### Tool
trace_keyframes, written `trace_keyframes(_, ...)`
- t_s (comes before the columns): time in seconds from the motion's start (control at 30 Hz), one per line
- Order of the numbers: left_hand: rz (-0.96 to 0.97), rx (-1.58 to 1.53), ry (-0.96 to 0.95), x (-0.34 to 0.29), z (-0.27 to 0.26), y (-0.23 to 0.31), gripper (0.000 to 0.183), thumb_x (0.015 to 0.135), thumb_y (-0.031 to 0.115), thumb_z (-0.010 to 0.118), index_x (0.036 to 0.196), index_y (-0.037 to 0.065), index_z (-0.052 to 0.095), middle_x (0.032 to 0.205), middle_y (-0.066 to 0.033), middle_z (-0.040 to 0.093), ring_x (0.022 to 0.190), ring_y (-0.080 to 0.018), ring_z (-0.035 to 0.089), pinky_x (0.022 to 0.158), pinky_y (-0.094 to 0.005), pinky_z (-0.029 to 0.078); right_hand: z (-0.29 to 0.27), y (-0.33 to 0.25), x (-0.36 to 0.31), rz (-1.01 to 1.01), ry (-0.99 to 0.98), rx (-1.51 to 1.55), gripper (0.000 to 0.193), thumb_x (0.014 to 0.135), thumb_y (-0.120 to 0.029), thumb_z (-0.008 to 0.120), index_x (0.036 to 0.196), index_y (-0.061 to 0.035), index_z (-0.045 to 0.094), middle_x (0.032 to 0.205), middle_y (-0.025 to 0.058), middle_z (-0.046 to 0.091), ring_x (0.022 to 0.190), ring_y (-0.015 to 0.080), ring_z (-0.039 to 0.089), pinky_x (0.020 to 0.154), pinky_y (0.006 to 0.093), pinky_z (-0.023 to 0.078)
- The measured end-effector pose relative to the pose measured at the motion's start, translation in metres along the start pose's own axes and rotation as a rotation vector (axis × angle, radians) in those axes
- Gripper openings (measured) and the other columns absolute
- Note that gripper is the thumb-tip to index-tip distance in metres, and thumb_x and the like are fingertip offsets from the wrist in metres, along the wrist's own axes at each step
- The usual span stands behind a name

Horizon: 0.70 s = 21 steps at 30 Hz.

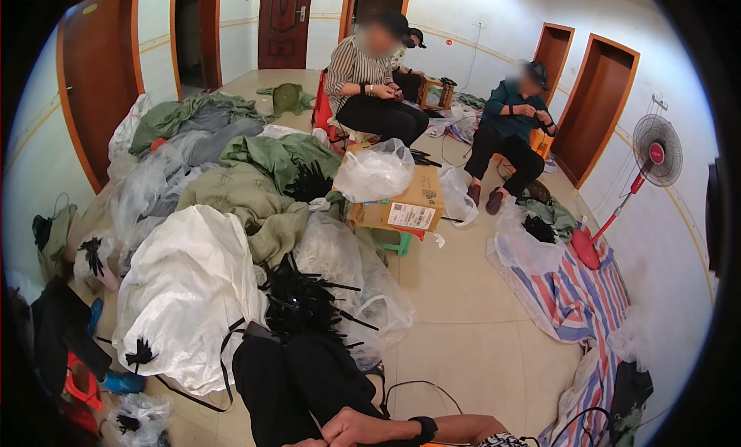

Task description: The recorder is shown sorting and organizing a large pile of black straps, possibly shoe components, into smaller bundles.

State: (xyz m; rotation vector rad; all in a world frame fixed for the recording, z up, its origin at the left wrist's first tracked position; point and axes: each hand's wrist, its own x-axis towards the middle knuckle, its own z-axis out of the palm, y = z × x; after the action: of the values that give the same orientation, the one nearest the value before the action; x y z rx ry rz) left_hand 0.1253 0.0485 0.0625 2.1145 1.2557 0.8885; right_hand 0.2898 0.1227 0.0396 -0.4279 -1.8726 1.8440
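1. Working low over the lap, at the bottom edge of the head view, calls, I judge, for both hands close together, with the wrists steadied against the black trousers and small finger movements.
2. Within easy reach, a heap of black straps lies just left of and below the frame's centre, beyond the knees; drawing out one strap at a time should limit tangling, since loose ends stick out on its right side.
3. The long black strap looping at lower left and the dark cable at lower centre could snag, so I would keep sleeves and work away from both.
4. The right hand, bottom centre, has its fingers curled inward, with little gap between them; whether they pinch anything is hidden, so I cannot say.
5. Of the left hand, only a sliver shows at the lower edge, near the right; how far its fingers spread, or what they touch, I cannot make out.
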Motion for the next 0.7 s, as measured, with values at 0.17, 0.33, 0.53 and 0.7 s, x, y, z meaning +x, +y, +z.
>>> trace_keyframes(0.17,0.087,-0.131,0.008,-0.010,-0.001,0.005,0.014,0.074,0.009,0.058,0.084,0.003,0.050,0.068,-0.0138,0.049,0.060,-0.0330,0.051,0.051,-0.0395,0.039,0.016,-0.004,-0.010,0.072,-0.014,0.236,0.022,0.075,-0.008,0.059,0.055,-0.0074,0.052,0.047,0.0013,0.042,0.039,0.0103,0.041,0.039,0.0200,0.030)
trace_keyframes(0.33,0.034,-0.183,-0.089,-0.004,-0.006,0.003,0.014,0.080,0.011,0.054,0.089,0.001,0.051,0.066,-0.0133,0.052,0.056,-0.0285,0.054,0.050,-0.0347,0.042,0.010,-0.003,-0.004,0.380,-0.022,0.531,0.015,0.062,0.001,0.054,0.049,-0.0021,0.047,0.045,0.0000,0.044,0.043,0.0045,0.041,0.041,0.0211,0.029)
trace_keyframes(0.53,0.002,-0.187,-0.039,0.009,-0.001,-0.020,0.031,0.070,0.013,0.067,0.095,0.004,0.053,0.075,-0.0106,0.055,0.062,-0.0284,0.056,0.050,-0.0332,0.045,-0.009,-0.010,0.002,0.367,0.136,0.430,0.013,0.055,0.001,0.064,0.052,0.0025,0.052,0.053,0.0077,0.053,0.050,0.0119,0.051,0.046,0.0242,0.037)
trace_keyframes(0.7,-0.036,-0.246,0.049,0.008,0.001,-0.026,0.030,0.071,0.012,0.066,0.096,0.004,0.052,0.074,-0.0087,0.055,0.058,-0.0257,0.056,0.048,-0.0309,0.045,-0.008,0.004,0.010,0.250,0.163,0.455,0.016,0.053,-0.001,0.066,0.052,0.0048,0.051,0.055,0.0102,0.054,0.053,0.0175,0.052,0.050,0.0264,0.039)
